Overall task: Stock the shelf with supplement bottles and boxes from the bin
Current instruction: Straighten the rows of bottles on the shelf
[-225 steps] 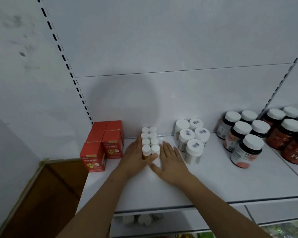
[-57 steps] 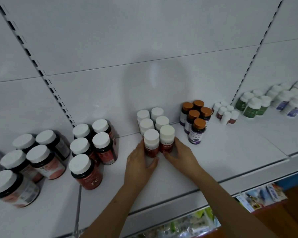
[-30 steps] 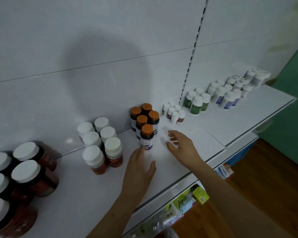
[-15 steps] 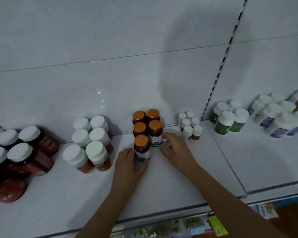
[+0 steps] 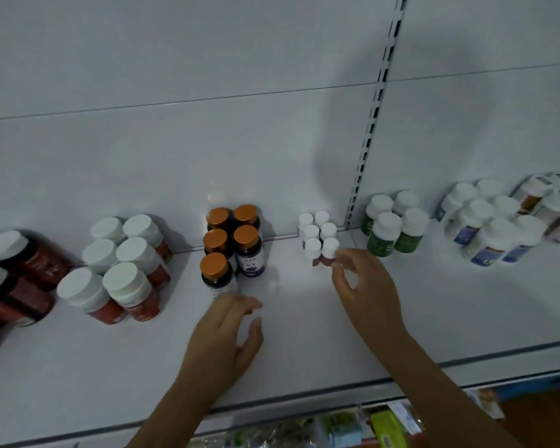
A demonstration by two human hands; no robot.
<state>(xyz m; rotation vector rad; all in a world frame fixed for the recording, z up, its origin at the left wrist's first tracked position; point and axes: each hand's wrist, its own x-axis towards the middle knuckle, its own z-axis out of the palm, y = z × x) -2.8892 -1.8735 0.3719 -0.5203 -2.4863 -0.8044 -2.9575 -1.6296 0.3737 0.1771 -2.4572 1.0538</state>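
Both hands have left the orange-capped bottles [image 5: 230,250]: the right hand [image 5: 366,295], fingers loosely curled and holding nothing, now reaches the small white-capped vials [image 5: 319,239], fingertips just beside the front one. Left hand [image 5: 227,341] hovers relaxed over the shelf [image 5: 304,360].

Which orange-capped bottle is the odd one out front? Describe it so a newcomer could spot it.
Start at the slotted upright on the back wall and look left past the tiny white-capped vials to the cluster of orange-capped dark bottles. The front orange-capped bottle stands alone, nearest the shelf edge, just beyond the left hand, unpaired unlike the four behind.
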